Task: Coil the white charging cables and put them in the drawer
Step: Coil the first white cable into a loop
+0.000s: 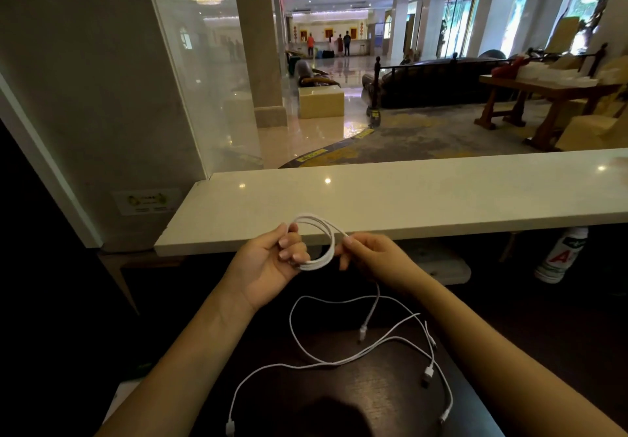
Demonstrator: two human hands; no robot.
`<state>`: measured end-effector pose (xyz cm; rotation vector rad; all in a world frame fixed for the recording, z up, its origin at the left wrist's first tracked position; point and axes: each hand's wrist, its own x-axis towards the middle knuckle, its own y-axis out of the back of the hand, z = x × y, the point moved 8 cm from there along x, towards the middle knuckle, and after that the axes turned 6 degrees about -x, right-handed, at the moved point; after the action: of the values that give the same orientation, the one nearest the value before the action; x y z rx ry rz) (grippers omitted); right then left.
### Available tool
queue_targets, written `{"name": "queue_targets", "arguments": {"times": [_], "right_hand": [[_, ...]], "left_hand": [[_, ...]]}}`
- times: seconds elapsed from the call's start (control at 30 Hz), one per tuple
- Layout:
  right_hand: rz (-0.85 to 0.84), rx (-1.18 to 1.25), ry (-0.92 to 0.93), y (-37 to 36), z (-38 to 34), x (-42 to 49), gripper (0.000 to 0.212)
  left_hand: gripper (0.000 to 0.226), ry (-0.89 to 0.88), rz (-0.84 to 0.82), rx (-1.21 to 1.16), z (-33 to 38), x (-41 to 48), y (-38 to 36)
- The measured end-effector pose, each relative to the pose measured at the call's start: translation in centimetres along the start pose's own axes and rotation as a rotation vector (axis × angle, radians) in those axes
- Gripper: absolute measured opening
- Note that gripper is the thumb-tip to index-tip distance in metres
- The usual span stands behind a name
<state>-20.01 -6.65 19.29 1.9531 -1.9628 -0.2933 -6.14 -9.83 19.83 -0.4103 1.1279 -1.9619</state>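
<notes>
Head view: I'm mid-coil, left hand [272, 261] gripping the coil [321, 242], right hand [372, 256] pinching its tail [375, 300]; next I'd wind in that slack, then the other cables [326, 363].

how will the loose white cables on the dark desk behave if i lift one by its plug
Probably floppy: the loose cables lie in slack curves on the desk, so one would likely dangle. They cross, so it may drag the other. Seems light; the coil hangs from a few fingers.
</notes>
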Motion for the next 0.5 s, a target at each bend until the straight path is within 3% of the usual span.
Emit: {"name": "queue_targets", "arguments": {"times": [0.1,0.2,0.33,0.5], "right_hand": [[0.051,-0.175,-0.021,-1.0,2.9,-0.9,0.033],[-0.062,-0.386,-0.037,-3.8,3.7,-2.1,0.030],[-0.212,-0.810,0.083,-6.4,1.5,-3.4,0.030],[-0.091,-1.119,0.340,-6.0,-3.3,-4.2,0.026]], "left_hand": [[0.027,-0.103,0.057,-0.066,1.4,0.2,1.0],[0.027,-0.171,0.092,-0.059,1.7,0.7,1.5],[0.027,-0.231,0.084,-0.017,1.8,1.3,1.8],[0.026,-0.318,0.057,0.221,2.3,1.5,2.3]]}}
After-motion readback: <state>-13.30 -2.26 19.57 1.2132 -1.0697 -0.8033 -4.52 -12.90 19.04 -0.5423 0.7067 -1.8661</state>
